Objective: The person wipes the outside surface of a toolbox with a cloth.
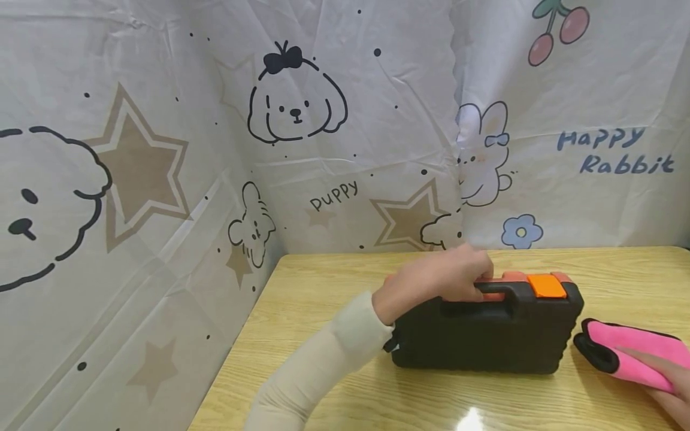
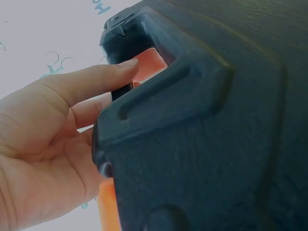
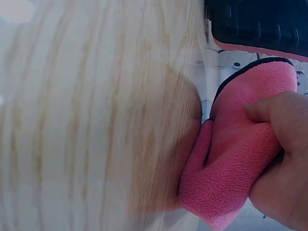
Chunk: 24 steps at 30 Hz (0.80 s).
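Note:
A black tool case with orange latches stands upright on its long edge on the table, handle on top. My left hand grips that handle; in the left wrist view the thumb reaches over the handle bar, and an orange latch shows below the hand. To the right of the case, my right hand holds a folded pink cloth with black edging. The right wrist view has the thumb pressed on the pink cloth, close over the table.
The light wood-grain table runs back to a pale curtain printed with puppies, stars and a rabbit. The curtain also hangs along the table's left side. Light glares off the table's front.

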Tool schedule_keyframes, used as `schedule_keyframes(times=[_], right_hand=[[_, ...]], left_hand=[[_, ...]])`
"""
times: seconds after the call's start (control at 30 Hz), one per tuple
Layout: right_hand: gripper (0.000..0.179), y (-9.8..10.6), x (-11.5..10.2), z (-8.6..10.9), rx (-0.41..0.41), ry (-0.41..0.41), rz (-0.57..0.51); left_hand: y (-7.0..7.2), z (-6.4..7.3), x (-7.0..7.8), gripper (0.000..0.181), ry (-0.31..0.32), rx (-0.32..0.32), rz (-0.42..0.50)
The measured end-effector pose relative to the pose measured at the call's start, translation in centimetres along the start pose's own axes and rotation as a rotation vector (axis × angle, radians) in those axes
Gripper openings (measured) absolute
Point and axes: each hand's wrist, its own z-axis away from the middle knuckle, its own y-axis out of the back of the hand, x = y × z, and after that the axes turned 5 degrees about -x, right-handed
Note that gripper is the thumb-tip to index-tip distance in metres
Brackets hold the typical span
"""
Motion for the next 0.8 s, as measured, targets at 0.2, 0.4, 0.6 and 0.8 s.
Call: schedule_keyframes(times=[0.2,0.4,0.6,0.8], right_hand=[[0.105,-0.2,0.3,0.3,0.027,0.024,-0.026],[0.104,-0.3,0.2,0.5,0.029,0.047,-0.064],[0.098,0.0,0.1,0.4,0.033,0.047,0.016],[0.106,-0.5,0.3,0.5,0.031,0.037,-0.041]], left_hand=[[-0.3,0.4,0.7,0.015,0.006,-0.013,-0.055],[-0.7,1.1,1.8,0.016,-0.022,-0.038,-0.08],[-1.2,2.0,2.8,0.015,-0.004,-0.023,-0.047],[-1.8,2.6,3.6,0.018,-0.01,-0.022,-0.071]])
